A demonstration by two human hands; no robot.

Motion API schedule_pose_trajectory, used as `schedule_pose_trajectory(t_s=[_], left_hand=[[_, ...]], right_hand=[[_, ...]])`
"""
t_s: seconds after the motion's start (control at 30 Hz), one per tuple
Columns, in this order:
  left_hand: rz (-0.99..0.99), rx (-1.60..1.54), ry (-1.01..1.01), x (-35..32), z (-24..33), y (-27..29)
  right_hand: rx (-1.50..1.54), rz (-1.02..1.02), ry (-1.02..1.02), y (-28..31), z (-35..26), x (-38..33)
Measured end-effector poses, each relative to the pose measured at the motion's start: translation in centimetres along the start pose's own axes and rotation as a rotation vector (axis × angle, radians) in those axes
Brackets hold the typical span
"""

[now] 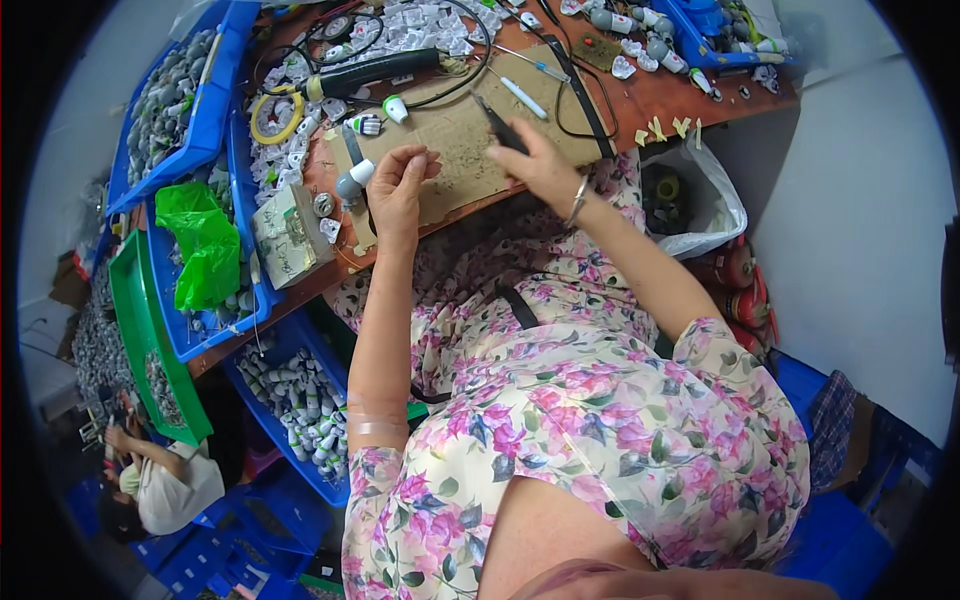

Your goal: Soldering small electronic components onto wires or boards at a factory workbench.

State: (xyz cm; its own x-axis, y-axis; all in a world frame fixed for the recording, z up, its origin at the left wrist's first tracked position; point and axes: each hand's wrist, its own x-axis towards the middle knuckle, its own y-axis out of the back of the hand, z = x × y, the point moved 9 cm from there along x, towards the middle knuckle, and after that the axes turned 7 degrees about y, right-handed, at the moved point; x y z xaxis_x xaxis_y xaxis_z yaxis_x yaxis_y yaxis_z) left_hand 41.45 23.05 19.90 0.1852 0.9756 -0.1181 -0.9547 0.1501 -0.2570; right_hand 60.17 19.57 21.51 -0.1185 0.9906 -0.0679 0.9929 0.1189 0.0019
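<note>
My left hand (398, 190) is over the near edge of a brown work board (450, 180). Its thumb and fingertips are pressed together, and whatever they hold is too small to make out. Right beside it lies a grey and white plastic housing (354, 182). My right hand (540, 165) is closed around a slim black pointed tool (503, 130), its tip directed to the far left. Farther back on the board are a white housing with a green end (396, 108) and a white pen-like stick (524, 99). The two hands are apart.
A black cylindrical handle (380, 74) with a cable lies across the far side, near a yellow tape roll (276, 117) and many white plastic parts (425, 28). Blue bins (215, 100) of housings stand left. A white bag (715, 190) hangs right. Another person (175, 485) sits lower left.
</note>
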Motion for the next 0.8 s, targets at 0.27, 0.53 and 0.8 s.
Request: schedule_pose_trajectory(t_s=[0.27, 0.53, 0.8], left_hand=[[0.026, 0.024, -0.007, -0.7, -0.3, 0.2], [0.012, 0.039, -0.006, -0.7, 0.0, -0.6], [0.127, 1.004, -0.551, -2.4, 5.4, -3.3]], right_hand=[[-0.308, 0.195, 0.340, -2.9, -1.1, 2.4], [-0.378, 0.092, 0.269, -3.5, 0.0, 5.0], [-0.031, -0.062, 0.005, -4.1, 1.8, 5.6]])
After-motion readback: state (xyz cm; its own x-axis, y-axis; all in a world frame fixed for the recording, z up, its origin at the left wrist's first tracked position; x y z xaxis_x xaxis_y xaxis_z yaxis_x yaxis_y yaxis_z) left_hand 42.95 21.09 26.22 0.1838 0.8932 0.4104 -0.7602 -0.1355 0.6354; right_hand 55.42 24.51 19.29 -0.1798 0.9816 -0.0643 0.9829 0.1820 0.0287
